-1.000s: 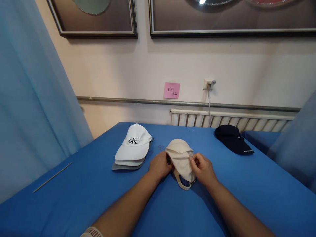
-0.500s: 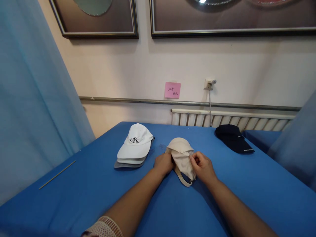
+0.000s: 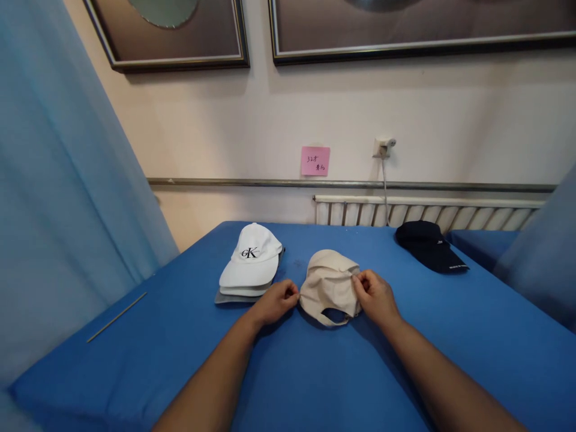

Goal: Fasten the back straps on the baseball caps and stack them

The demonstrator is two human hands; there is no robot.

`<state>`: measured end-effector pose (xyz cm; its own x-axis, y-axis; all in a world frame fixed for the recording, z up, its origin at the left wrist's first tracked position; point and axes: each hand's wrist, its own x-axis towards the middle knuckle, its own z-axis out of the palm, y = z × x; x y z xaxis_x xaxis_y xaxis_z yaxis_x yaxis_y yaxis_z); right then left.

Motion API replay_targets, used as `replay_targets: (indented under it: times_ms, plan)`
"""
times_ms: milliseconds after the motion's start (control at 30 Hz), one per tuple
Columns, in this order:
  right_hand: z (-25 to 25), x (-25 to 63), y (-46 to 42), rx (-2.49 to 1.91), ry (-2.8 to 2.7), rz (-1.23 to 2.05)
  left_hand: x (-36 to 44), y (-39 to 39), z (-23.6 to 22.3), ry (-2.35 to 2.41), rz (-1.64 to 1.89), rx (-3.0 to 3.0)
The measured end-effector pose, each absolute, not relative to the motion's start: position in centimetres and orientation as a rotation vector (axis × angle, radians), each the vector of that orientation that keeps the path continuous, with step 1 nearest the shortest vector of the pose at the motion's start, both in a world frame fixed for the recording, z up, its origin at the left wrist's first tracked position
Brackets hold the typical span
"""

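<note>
A beige baseball cap point(image 3: 330, 285) lies on the blue-covered table between my two hands, its strap opening toward me and its brim on the far side. My left hand point(image 3: 279, 300) pinches the cap's left edge between thumb and fingers. On the opposite side, my right hand point(image 3: 377, 297) is closed on the fabric near the brim. Left of the beige cap sits a stack of caps, topped by a white baseball cap point(image 3: 252, 261) with black letters on its front. Lower brims in the stack look white and grey.
A dark navy cap point(image 3: 427, 246) rests at the table's far right. A thin stick point(image 3: 117, 317) lies on the blue sheet point(image 3: 180, 348) at the left. Blue curtains point(image 3: 67, 180) hang on both sides. Behind are a radiator point(image 3: 418, 213) and a wall rail point(image 3: 252, 183).
My left hand has come out from inside the beige cap and moved left to its edge. The cap's crown is spread wider and flatter. My right hand keeps its pinch.
</note>
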<state>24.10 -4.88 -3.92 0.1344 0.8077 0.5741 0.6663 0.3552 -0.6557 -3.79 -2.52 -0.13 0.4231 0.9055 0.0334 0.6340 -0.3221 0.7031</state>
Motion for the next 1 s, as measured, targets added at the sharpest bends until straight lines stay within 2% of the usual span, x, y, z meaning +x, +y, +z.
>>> replay_targets:
  times_ms: [133, 300, 600, 1000]
  plan:
    - [-3.9, 23.6, -5.2, -1.318, -1.645, 0.169, -4.7, -2.9, -0.5, 1.317, 0.661, 1.992]
    - [-3.8, 23.4, -5.7, -1.298, -1.618, 0.202, -2.3, -3.4, -0.7, 1.307, 0.870, 2.045]
    - [-3.5, 23.4, -5.9, -1.263, -1.614, 0.222, -1.9, -3.4, 0.1, 1.387, 0.761, 2.143]
    - [-3.0, 23.3, -6.0, -1.229, -1.607, 0.215, -3.1, -3.9, 1.1, 1.181, 0.725, 2.063]
